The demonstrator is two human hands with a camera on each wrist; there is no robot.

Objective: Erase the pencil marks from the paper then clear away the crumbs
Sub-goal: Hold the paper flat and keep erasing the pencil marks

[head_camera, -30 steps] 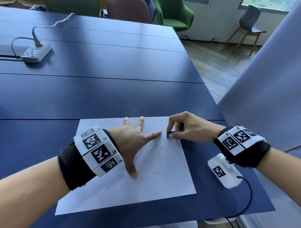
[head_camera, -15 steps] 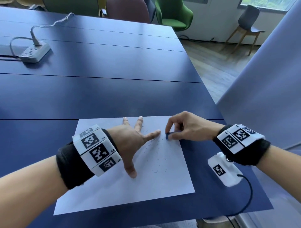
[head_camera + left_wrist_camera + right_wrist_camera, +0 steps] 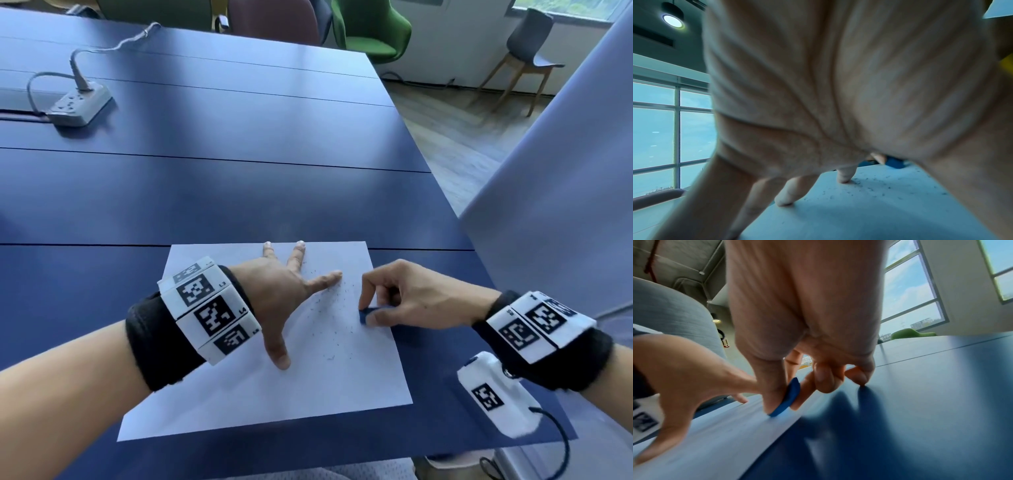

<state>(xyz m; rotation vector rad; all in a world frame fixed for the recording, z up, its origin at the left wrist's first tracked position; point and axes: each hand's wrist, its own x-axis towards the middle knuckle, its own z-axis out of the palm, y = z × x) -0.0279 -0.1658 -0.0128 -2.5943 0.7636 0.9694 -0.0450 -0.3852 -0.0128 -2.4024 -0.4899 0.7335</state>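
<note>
A white sheet of paper (image 3: 239, 394) lies on the blue table (image 3: 239, 171) near its front edge. My left hand (image 3: 287, 291) lies spread flat on the paper, fingers straight, holding it down. My right hand (image 3: 373, 308) pinches a small blue eraser (image 3: 365, 314) between thumb and fingers, its lower end touching the paper near the right edge. Dark eraser crumbs (image 3: 329, 308) are scattered on the sheet between the two hands. In the right wrist view the eraser (image 3: 787, 399) is a thin blue slab; in the left wrist view it (image 3: 894, 162) shows beyond my fingertips (image 3: 844, 178).
A grey power strip (image 3: 78, 106) with its cable sits at the far left of the table. Chairs (image 3: 373, 31) stand beyond the far edge. A tall pale panel (image 3: 565, 171) rises to the right. The table's right edge runs close to my right wrist.
My right hand has slid the eraser down the right edge of the paper, toward me. The left hand stays spread on the sheet.
</note>
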